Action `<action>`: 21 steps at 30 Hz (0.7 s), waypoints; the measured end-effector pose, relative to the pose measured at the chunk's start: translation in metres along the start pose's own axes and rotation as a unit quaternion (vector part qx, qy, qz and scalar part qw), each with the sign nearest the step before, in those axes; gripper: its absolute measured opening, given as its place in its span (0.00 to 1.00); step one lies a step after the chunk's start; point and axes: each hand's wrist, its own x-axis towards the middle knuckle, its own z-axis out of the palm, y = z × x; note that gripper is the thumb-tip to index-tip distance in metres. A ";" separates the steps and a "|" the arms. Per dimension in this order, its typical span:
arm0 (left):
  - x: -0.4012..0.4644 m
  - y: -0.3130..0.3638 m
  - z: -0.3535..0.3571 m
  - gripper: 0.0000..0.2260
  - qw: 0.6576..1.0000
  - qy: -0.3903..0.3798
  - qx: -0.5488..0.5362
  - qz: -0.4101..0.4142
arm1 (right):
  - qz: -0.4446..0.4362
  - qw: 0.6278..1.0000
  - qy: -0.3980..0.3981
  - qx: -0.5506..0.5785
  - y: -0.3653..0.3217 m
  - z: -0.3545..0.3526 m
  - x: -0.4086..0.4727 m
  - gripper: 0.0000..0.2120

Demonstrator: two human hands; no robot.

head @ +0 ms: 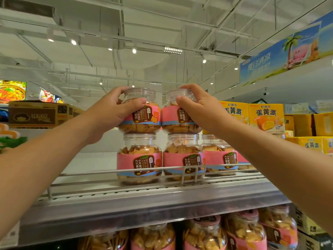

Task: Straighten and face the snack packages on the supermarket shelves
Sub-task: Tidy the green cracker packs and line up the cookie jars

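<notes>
Left hand [115,112] clamps upper-left jar [139,112]; right hand [196,109] clamps upper-right jar [177,114], both stacked at frame centre.

Grey metal shelf [144,201], perforated deck, with a white wire rail [126,171] along its front edge. Standing directly on it: three clear cracker jars with pink labels, the left jar [139,159] touching the middle jar [183,157], the right jar [219,156] just beside. Yellow boxes [304,144] sit further right.
</notes>
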 end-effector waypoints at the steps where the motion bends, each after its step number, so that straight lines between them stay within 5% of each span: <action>1: 0.001 0.000 -0.001 0.39 1.000 0.001 0.001 -0.002 | -0.001 1.000 -0.002 -0.006 0.000 0.000 0.000 0.20; 7: -0.004 0.003 0.001 0.49 0.999 0.036 0.025 -0.007 | -0.029 0.998 -0.028 -0.054 0.000 -0.004 0.000 0.28; 9: -0.010 0.004 0.003 0.43 0.982 0.131 0.107 0.085 | -0.051 0.997 0.008 -0.062 0.002 -0.007 -0.010 0.30; 12: -0.034 0.012 0.021 0.25 0.883 0.242 0.197 0.349 | -0.121 0.984 0.079 -0.106 0.015 -0.014 -0.047 0.26; 16: -0.068 0.011 0.073 0.08 0.780 0.104 0.285 0.548 | -0.192 0.953 0.046 -0.230 0.057 -0.030 -0.104 0.21; 19: -0.081 0.007 0.117 0.08 0.734 -0.012 0.344 0.585 | -0.180 0.942 0.031 -0.281 0.092 -0.048 -0.135 0.20; 21: -0.082 0.007 0.145 0.11 0.735 -0.046 0.374 0.564 | -0.149 0.943 0.016 -0.298 0.113 -0.061 -0.148 0.21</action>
